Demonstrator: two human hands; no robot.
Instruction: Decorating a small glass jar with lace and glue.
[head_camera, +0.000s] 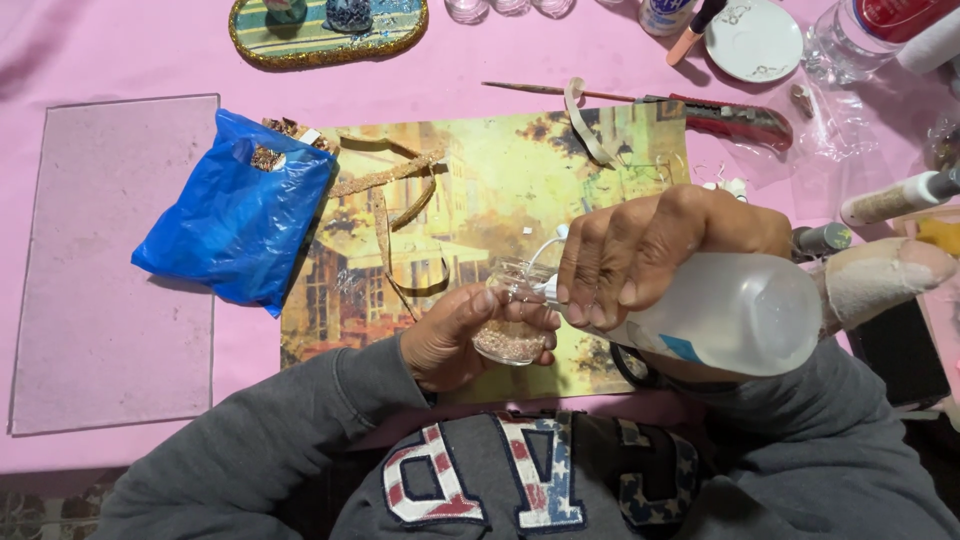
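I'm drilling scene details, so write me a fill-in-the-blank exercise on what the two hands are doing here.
1. The left hand holds a small glass jar of pale ____.
2. The right hand tips a white plastic ____ toward the jar.
3. A crumpled ____ plastic bag lies left of the printed picture.
4. The tablecloth is ____.

Missing words: granules; bottle; blue; pink

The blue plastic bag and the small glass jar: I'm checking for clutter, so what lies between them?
In the head view, between the blue plastic bag and the small glass jar in the left hand lie the printed picture sheet and loose gold ribbon strips.
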